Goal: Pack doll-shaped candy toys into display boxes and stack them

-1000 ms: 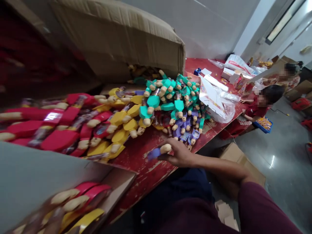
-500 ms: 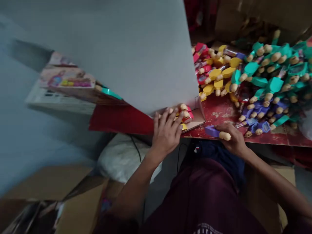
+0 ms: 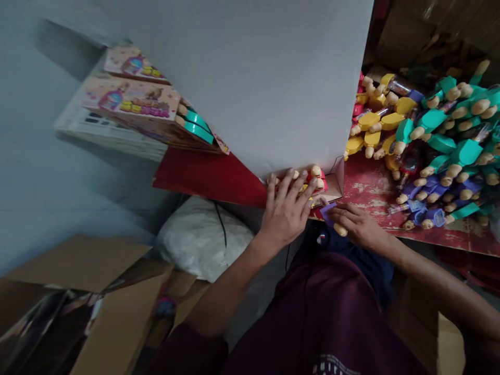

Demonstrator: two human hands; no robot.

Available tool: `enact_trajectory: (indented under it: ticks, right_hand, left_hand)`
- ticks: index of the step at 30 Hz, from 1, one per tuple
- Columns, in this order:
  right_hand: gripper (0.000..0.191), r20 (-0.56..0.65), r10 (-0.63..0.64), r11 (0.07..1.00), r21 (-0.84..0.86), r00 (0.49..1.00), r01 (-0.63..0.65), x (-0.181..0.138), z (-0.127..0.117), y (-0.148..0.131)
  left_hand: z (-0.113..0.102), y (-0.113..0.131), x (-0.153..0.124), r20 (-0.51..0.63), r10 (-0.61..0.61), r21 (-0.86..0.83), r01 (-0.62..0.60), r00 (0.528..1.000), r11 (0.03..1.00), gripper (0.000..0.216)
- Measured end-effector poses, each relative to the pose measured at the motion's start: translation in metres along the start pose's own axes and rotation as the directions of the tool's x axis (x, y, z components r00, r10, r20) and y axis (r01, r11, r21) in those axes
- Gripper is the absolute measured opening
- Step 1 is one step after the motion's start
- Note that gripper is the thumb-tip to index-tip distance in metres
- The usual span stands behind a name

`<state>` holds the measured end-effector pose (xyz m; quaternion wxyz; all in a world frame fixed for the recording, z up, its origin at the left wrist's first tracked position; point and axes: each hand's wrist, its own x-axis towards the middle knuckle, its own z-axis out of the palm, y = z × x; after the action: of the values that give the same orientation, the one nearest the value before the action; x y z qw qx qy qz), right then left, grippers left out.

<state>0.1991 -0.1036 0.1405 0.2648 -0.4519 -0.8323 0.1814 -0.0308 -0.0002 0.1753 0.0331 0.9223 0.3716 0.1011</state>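
My left hand (image 3: 287, 208) lies with fingers spread over the front of a shallow open carton (image 3: 335, 191), touching the pieces in it. Red pieces with tan knobbed ends (image 3: 318, 179) show beside its fingertips, with a bit of yellow below them; the rest is hidden under the hand. Just outside the carton's front edge, my right hand (image 3: 361, 224) is closed on a purple piece with a tan knobbed end (image 3: 328, 212). The held piece is tilted, its tan end pointing down toward me.
A big grey-white panel (image 3: 253, 78) rises behind the carton. Heaped on the worn red tabletop (image 3: 361, 190) at right are teal (image 3: 466, 152), yellow (image 3: 369, 121) and purple pieces (image 3: 434, 217). Printed boxes (image 3: 130, 99) stand at left; below are a white sack (image 3: 199, 237) and an open cardboard box (image 3: 78, 263).
My right hand has brought the purple piece leftward to the carton's front edge, near my left hand. My left hand stays on the pieces. The view has shifted left.
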Motion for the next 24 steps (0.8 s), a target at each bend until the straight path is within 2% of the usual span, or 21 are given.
enact_trajectory:
  ticks: [5,9,13,18,22,24]
  right_hand:
    - [0.033,0.137,0.058,0.998,-0.026,0.989,-0.055,0.032,-0.005,0.0]
    - [0.024,0.192,0.078,0.996,-0.052,0.978,-0.069,0.058,0.001,0.004]
    - [0.024,0.158,0.066,0.998,0.006,0.985,-0.068,0.056,0.003,0.016]
    - [0.021,0.105,0.246,0.968,0.032,0.964,-0.251,0.054,0.0,0.034]
    - [0.013,0.133,0.259,0.966,-0.021,0.957,-0.259,0.068,0.013,0.033]
    - [0.013,0.11,0.273,0.962,-0.053,0.956,-0.269,0.066,0.021,0.029]
  left_hand:
    - [-0.001,0.0,0.0,0.015,-0.003,-0.038,0.003,1.0,0.999,0.056]
    - [0.0,0.0,0.001,0.002,0.0,-0.04,0.0,1.0,0.999,0.058]
    - [0.001,0.0,0.001,-0.011,0.004,-0.045,-0.004,1.0,0.999,0.062]
    - [0.002,-0.001,0.0,-0.047,0.024,-0.045,-0.026,0.999,0.999,0.067]
    - [0.0,0.0,0.0,-0.021,0.031,-0.036,-0.031,0.999,0.999,0.066]
    - [-0.001,0.0,0.0,-0.013,0.038,-0.035,-0.038,0.999,0.999,0.064]
